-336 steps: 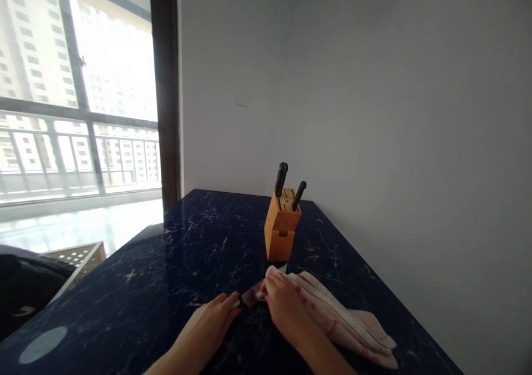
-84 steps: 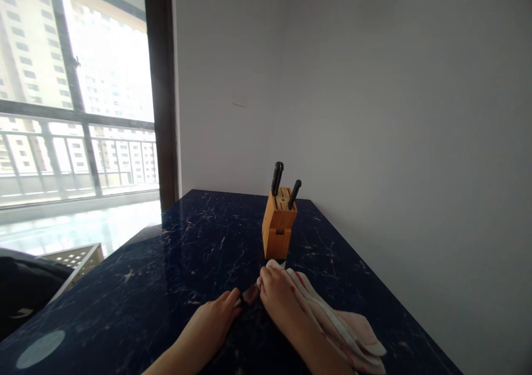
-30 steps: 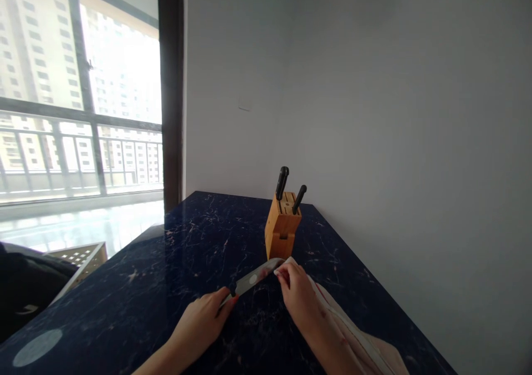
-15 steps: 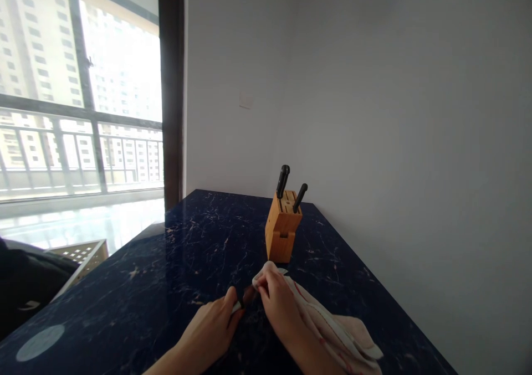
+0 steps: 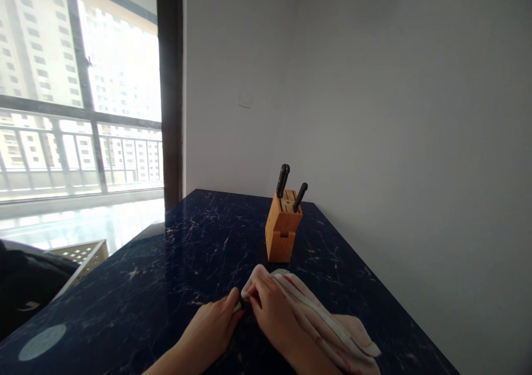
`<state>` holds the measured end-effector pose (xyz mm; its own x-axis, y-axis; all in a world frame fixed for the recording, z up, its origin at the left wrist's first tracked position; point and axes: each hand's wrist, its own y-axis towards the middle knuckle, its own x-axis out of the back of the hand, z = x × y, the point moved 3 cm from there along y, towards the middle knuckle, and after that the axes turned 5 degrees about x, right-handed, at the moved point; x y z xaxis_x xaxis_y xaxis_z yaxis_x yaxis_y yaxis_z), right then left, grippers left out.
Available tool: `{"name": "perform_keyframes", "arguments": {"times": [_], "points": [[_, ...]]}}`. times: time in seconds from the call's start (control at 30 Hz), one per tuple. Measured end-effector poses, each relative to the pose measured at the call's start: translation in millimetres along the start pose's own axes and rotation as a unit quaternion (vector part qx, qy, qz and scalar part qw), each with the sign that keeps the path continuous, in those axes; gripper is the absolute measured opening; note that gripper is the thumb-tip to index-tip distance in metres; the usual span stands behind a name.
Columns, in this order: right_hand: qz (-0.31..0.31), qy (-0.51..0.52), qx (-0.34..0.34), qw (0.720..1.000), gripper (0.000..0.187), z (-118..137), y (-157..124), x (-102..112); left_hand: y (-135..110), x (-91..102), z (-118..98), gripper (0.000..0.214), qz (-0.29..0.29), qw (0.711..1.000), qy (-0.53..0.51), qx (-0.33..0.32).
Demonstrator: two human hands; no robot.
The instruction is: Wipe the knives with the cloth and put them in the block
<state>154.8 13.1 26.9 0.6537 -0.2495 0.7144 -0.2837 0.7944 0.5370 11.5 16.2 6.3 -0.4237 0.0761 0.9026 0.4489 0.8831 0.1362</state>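
My left hand (image 5: 211,325) grips the dark handle of a knife low on the dark marble table (image 5: 187,253). My right hand (image 5: 272,314) presses a white cloth with red stripes (image 5: 328,325) over the knife's blade, right up against the handle, so the blade is hidden under the cloth. Both hands are closed. Just beyond them stands a wooden knife block (image 5: 283,225) with two black-handled knives in its slots.
A grey wall runs along the table's right side and back. A large window with a railing fills the left. Beside the table's left edge are a perforated metal rack (image 5: 78,256) and a dark bag (image 5: 22,286).
A second ago the blade lay bare with the cloth at its tip. My right hand has since slid the cloth back along the blade to the handle, covering it.
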Motion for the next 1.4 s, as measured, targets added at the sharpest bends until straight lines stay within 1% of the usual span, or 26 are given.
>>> {"name": "perform_keyframes", "arguments": {"times": [0.07, 0.2, 0.27, 0.4, 0.47, 0.57, 0.77, 0.9, 0.97, 1.13, 1.27, 1.4], "points": [[0.007, -0.004, 0.005, 1.0, 0.02, 3, 1, 2, 0, 0.3, 0, 0.014, 0.003, 1.0, 0.002, -0.001], [0.005, -0.062, -0.024, 0.998, 0.021, 3, 2, 9, -1, 0.1, -1, 0.016, 0.008, 1.0, 0.005, 0.003], [0.013, -0.073, -0.019, 0.997, 0.022, 3, 1, 8, -1, -0.4, -1, 0.017, 0.007, 1.0, 0.0, 0.008], [0.031, -0.029, 0.034, 0.999, 0.021, 5, -2, 1, -1, -0.6, -1, 0.015, 0.013, 1.0, -0.008, 0.017], [0.022, -0.019, 0.033, 0.999, 0.019, 3, -2, 1, 0, 0.1, 0, 0.016, 0.012, 1.0, -0.009, 0.018], [0.0, -0.026, 0.008, 1.0, 0.019, -1, -1, 3, 1, 0.4, 0, 0.016, 0.011, 1.0, -0.01, 0.019], [0.034, -0.022, 0.039, 0.998, 0.02, 7, -3, 0, 0, -1.9, 1, 0.018, 0.007, 1.0, -0.002, 0.01], [0.026, -0.066, -0.004, 0.997, 0.023, 4, -2, 3, 1, -2.4, 2, 0.017, 0.015, 1.0, -0.001, 0.017], [0.032, -0.077, -0.013, 0.996, 0.024, 2, -2, 2, 1, -2.8, 2, 0.019, 0.015, 1.0, -0.004, 0.015], [0.041, -0.015, 0.015, 0.999, 0.023, 6, -8, -4, 0, -3.8, 4, 0.021, 0.004, 1.0, 0.003, 0.002], [0.023, 0.02, 0.009, 0.999, 0.022, 5, -8, -5, 0, -3.1, 3, 0.022, 0.005, 1.0, 0.009, 0.0], [-0.007, 0.008, -0.005, 1.0, 0.02, 2, -5, -5, 0, -2.7, 2, 0.019, 0.012, 1.0, 0.028, -0.004]]}}
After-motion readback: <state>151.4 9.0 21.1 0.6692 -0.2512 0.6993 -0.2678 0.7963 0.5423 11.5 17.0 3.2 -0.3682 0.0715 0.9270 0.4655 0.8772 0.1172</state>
